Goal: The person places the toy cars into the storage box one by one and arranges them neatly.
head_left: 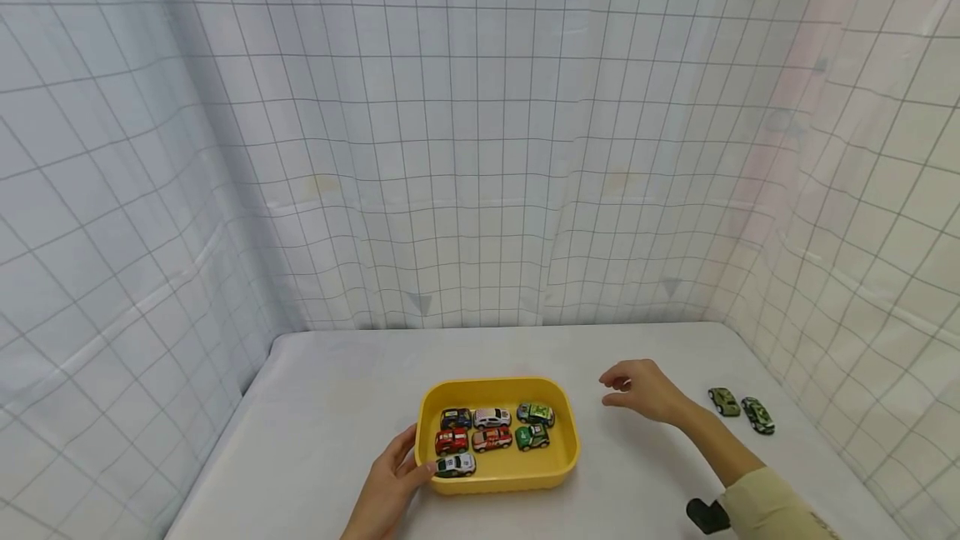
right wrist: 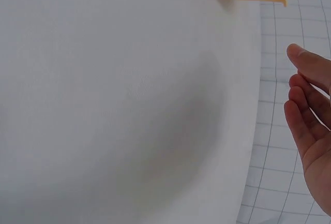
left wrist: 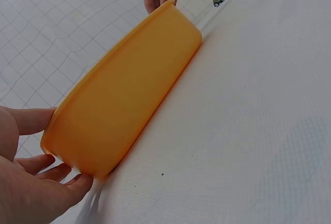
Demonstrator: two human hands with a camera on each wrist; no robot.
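Note:
A yellow plastic tray [head_left: 517, 480] stands on the white table with several toy cars in it. My left hand [head_left: 392, 473] grips its left end, thumb at the rim and fingers against the outer wall; the left wrist view shows this hand [left wrist: 39, 177] close up. Beside the thumb lies a white and black toy car [head_left: 455, 465]. Red toy cars and a green one [head_left: 532, 437] are among those farther in. My right hand [head_left: 647, 390] hovers right of the tray, fingers loosely bent and holding nothing; the right wrist view shows it [right wrist: 313, 131] apart from the tray.
Two green toy cars, one [head_left: 724, 402] left of the other [head_left: 758, 415], lie on the table's right side, beyond my right forearm. A black object [head_left: 707, 515] shows by the right sleeve. White gridded cloth [head_left: 480, 148] hangs behind the table and along both sides.

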